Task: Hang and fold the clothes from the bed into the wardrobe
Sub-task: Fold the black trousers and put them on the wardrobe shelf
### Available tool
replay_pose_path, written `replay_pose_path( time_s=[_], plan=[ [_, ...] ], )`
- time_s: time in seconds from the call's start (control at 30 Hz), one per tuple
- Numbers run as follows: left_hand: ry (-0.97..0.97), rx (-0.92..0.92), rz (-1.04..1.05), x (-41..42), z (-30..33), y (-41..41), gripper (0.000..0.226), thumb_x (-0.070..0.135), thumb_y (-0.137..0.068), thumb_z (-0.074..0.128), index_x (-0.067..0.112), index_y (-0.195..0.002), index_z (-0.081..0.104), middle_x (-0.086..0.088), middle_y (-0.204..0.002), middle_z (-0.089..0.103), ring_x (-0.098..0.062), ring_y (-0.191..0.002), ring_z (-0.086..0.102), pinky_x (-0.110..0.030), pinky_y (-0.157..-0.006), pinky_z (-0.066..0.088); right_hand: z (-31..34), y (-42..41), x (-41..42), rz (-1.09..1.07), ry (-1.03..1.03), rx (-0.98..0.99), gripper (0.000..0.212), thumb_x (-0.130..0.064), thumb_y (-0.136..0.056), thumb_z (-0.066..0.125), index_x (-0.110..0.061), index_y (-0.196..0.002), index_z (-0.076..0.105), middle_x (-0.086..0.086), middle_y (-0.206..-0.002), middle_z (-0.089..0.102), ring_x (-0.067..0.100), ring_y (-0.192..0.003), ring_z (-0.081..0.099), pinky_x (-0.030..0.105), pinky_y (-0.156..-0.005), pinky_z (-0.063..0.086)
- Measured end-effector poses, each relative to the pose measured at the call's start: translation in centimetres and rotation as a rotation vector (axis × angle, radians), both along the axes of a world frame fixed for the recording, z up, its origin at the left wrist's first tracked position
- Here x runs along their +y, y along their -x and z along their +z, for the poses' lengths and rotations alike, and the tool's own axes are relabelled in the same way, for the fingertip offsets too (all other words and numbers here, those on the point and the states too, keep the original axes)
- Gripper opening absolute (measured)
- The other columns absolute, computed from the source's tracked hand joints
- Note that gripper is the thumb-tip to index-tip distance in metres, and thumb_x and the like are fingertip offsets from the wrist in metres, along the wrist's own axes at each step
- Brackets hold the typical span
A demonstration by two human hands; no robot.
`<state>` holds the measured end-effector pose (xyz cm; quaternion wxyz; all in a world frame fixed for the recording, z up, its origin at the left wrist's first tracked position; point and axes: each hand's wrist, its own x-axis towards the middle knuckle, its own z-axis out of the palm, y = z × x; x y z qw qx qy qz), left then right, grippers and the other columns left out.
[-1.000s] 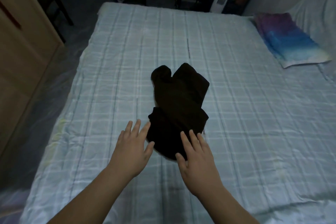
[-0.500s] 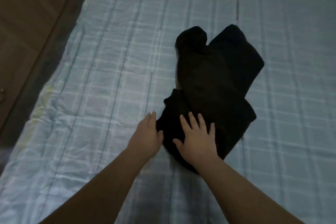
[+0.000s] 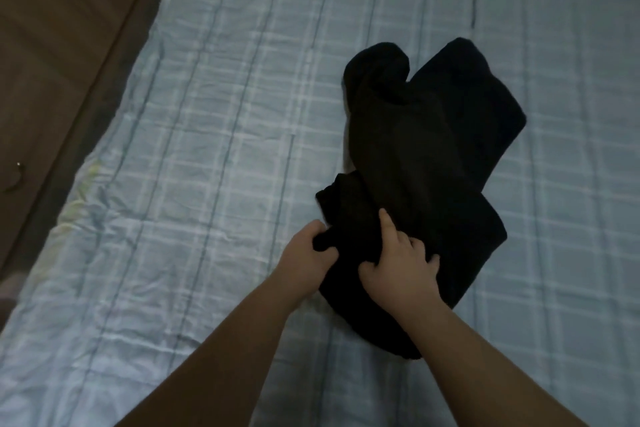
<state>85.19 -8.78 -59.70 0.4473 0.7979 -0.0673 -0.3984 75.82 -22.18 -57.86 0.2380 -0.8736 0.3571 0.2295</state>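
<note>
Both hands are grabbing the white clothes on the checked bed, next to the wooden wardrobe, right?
Nearly. The head view shows the clothes are black, not white. The rest holds: the left hand and the right hand both grip them on the checked bed, with the wooden wardrobe beside it.

Just one black garment [image 3: 415, 163], crumpled and loosely bunched on the pale blue checked bed [image 3: 214, 135], two rounded lobes at the far end, near edge gathered up and scrunched.
</note>
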Motion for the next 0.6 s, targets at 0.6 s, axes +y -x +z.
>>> replay_pose_path(
  time_s=[0.6],
  plan=[
    [0.716, 0.303, 0.018, 0.5, 28.6, 5.0, 0.025, 0.017, -0.090, 0.065, 0.003, -0.110, 0.059, -0.013, -0.102, 0.068, -0.027, -0.099, 0.067, -0.036, -0.087, 0.054, 26.6, 7.3, 7.0, -0.497, -0.501, -0.910, 0.056, -0.040, -0.085, 0.058, -0.042, -0.138, 0.040, -0.009, -0.137, 0.055, 0.009, -0.124, 0.057, 0.039, -0.102, 0.049]
  ],
)
